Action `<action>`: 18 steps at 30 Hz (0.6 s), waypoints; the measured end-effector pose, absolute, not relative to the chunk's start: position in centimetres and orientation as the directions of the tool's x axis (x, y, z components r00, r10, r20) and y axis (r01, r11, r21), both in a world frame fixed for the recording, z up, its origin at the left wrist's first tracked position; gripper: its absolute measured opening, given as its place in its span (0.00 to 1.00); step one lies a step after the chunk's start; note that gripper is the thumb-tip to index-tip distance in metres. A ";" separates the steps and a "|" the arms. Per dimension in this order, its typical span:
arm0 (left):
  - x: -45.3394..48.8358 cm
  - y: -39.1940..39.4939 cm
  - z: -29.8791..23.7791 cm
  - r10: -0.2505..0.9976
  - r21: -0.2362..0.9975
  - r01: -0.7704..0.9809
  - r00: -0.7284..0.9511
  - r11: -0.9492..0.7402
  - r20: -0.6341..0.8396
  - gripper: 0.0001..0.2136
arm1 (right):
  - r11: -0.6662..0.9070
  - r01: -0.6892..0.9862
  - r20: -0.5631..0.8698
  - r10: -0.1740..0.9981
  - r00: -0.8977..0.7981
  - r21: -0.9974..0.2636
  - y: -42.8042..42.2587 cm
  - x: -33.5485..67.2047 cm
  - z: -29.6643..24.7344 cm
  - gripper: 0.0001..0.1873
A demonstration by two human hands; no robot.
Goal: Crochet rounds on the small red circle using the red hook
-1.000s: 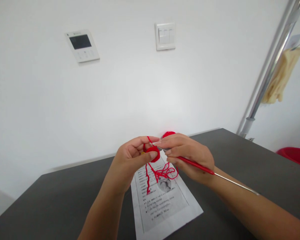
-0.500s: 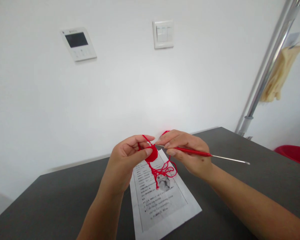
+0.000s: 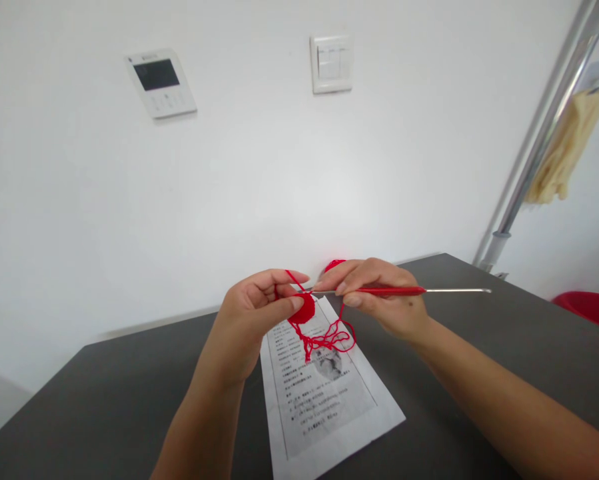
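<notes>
My left hand (image 3: 254, 307) pinches a small round red crochet piece (image 3: 305, 309) between thumb and fingers, with red yarn looped over the forefinger. Loose red yarn (image 3: 329, 339) dangles from the piece above a printed paper sheet (image 3: 324, 407). My right hand (image 3: 379, 297) grips a crochet hook (image 3: 419, 291) with a red handle and a metal shaft, held level, its tip at the piece. A red yarn ball (image 3: 333, 265) peeks out behind my right hand.
The dark grey table (image 3: 104, 407) stands against a white wall. On the wall are a small intercom panel (image 3: 160, 82) and a light switch (image 3: 330, 63). A metal pole (image 3: 534, 153) with a beige cloth (image 3: 566, 150) stands at the right, and a red container (image 3: 592, 310) shows at the right edge.
My right hand has turned the crochet hook from slanting down to the right up to level. My left hand has kept its hold on the red piece, nearly still.
</notes>
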State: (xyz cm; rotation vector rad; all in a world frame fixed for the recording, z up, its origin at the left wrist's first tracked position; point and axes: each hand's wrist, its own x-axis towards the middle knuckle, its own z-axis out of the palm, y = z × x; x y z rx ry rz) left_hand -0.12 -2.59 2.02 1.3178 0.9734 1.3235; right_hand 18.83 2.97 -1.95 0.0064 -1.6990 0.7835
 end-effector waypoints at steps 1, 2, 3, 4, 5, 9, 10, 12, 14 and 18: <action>-0.1 -2.6 2.0 0.977 0.978 -0.088 0.080 -0.190 0.197 0.08 | 0.761 -0.415 0.862 0.391 -0.321 -0.499 3.1 19.0 -1.9 0.02; -0.1 -2.6 1.9 0.977 0.979 -0.072 0.076 -0.192 0.197 0.08 | 0.752 -0.423 0.857 0.382 -0.345 -0.505 3.2 19.2 -1.8 0.02; -0.1 -2.5 1.9 0.978 0.980 -0.056 0.070 -0.192 0.196 0.08 | 0.748 -0.427 0.854 0.370 -0.367 -0.508 3.3 19.4 -1.8 0.02; -0.1 -2.5 1.8 0.979 0.981 -0.040 0.062 -0.191 0.193 0.08 | 0.751 -0.424 0.851 0.356 -0.386 -0.507 3.4 19.6 -1.8 0.02; 0.0 -2.5 1.8 0.980 0.982 -0.026 0.053 -0.190 0.191 0.08 | 0.760 -0.413 0.849 0.341 -0.404 -0.502 3.5 19.7 -1.7 0.02; 0.3 -2.6 1.8 0.981 0.982 0.018 0.030 -0.190 0.190 0.09 | 0.836 -0.332 0.851 0.264 -0.454 -0.436 3.5 20.2 -1.4 0.02; 0.3 -2.6 1.9 0.981 0.981 0.030 0.026 -0.192 0.191 0.09 | 0.860 -0.302 0.852 0.246 -0.462 -0.412 3.4 20.3 -1.3 0.01; 0.4 -2.7 1.9 0.979 0.977 0.066 0.011 -0.203 0.202 0.09 | 0.905 -0.231 0.852 0.212 -0.479 -0.356 3.2 20.4 -0.9 0.02; 0.3 -2.6 1.8 0.974 0.968 0.115 -0.005 -0.225 0.227 0.09 | 0.942 -0.166 0.847 0.176 -0.502 -0.293 3.0 20.5 -0.6 0.03; 0.3 -2.8 1.5 0.961 0.945 0.196 -0.038 -0.262 0.274 0.10 | 0.980 -0.070 0.833 0.121 -0.541 -0.188 2.8 20.6 -0.3 0.05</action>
